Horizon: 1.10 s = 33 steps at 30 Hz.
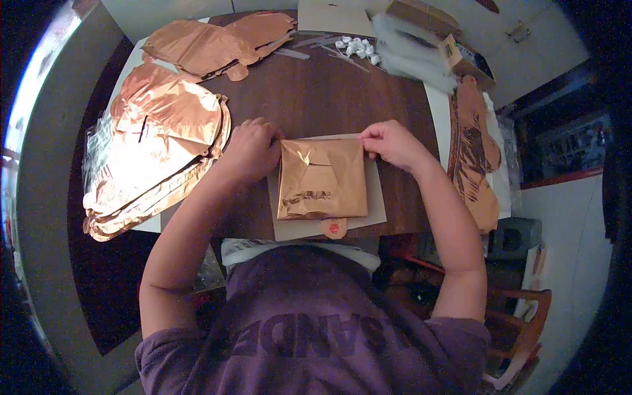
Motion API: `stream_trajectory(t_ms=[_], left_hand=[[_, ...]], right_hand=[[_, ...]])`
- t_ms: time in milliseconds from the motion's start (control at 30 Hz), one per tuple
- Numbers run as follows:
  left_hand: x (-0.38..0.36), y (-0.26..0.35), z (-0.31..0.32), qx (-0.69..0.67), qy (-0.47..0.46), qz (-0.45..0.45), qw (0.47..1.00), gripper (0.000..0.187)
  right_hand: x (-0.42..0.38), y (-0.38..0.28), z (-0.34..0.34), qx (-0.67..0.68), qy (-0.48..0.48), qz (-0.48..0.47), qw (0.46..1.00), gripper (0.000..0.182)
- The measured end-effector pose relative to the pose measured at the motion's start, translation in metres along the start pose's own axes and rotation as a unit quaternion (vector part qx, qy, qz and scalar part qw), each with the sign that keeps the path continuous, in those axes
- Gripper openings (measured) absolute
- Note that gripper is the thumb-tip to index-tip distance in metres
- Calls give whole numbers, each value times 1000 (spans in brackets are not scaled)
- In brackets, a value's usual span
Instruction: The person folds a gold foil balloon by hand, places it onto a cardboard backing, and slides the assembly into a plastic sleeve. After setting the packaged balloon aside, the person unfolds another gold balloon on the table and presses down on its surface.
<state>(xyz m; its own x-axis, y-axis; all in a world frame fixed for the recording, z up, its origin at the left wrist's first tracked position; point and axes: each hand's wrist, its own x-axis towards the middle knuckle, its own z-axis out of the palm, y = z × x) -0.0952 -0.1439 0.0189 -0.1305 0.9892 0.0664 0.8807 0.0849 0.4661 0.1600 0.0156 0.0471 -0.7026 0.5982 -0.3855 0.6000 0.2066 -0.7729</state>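
Observation:
A folded copper-coloured foil piece [322, 178] lies as a near-square on a pale card [375, 191] at the table's front. From under its front edge a small tab with a red mark [334, 228] sticks out. My left hand [253, 148] is at the foil's far left corner, fingers curled and their tips partly hidden; what they grip is unclear. At the far right corner, my right hand [388, 145] pinches with thumb and forefinger, touching the corner of the foil or card.
Large copper foil pieces lie at the left [158, 138], far left [217, 46] and right [474, 158] of the brown table [316, 99]. White knotted bits [359, 49], clear strips, plastic bags [411, 56] and an open box [467, 62] are at the far side.

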Motion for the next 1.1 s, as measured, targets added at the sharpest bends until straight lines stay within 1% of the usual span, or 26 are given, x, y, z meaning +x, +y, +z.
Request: stream_trajectory(t_ms=[33,133,200,233,300,333,367,433,533,700,767,800,833,900,1000,1100], left_hand=[[0,1,-2,-6,-7,-1,1000,17],[3,4,-14,-105,-70,-26,992,19],[6,2,-20,-144,-112,-59,982,25],[7,4,-24,-163,-132,-75,975,28],[5,24,-34,-96,-150,-84,980,33],[3,33,-37,-62,-159,-88,981,35],[-1,33,-31,-18,-109,-59,992,35],[-9,29,-11,70,-8,2,998,36],[-12,26,4,49,32,9,998,35],[-8,24,5,54,5,-9,999,33],[-7,24,4,57,0,-9,998,34],[-7,24,4,58,1,-9,998,34],[-7,24,5,58,1,-9,998,34],[-8,24,5,59,7,-4,998,35],[-8,24,4,61,5,0,998,36],[-8,24,4,72,20,10,997,34]], right_hand=[[0,0,1,11,-2,6,1000,15],[5,5,3,41,-4,21,999,16],[8,8,5,55,1,26,998,16],[7,5,5,50,2,44,998,16],[2,-6,2,40,1,81,996,16],[3,-5,3,48,1,84,995,15],[4,-2,3,55,2,87,995,15],[4,1,2,70,-4,93,993,14],[5,3,1,88,-19,96,991,13],[3,2,-2,92,-38,104,989,15],[9,15,3,-34,33,40,998,21],[11,20,5,-98,68,7,993,23],[3,7,10,-176,126,-22,976,26],[-23,-20,28,-327,235,-80,912,32],[-39,-29,52,-359,201,-212,887,42],[-35,-10,69,-425,180,-245,853,51]])
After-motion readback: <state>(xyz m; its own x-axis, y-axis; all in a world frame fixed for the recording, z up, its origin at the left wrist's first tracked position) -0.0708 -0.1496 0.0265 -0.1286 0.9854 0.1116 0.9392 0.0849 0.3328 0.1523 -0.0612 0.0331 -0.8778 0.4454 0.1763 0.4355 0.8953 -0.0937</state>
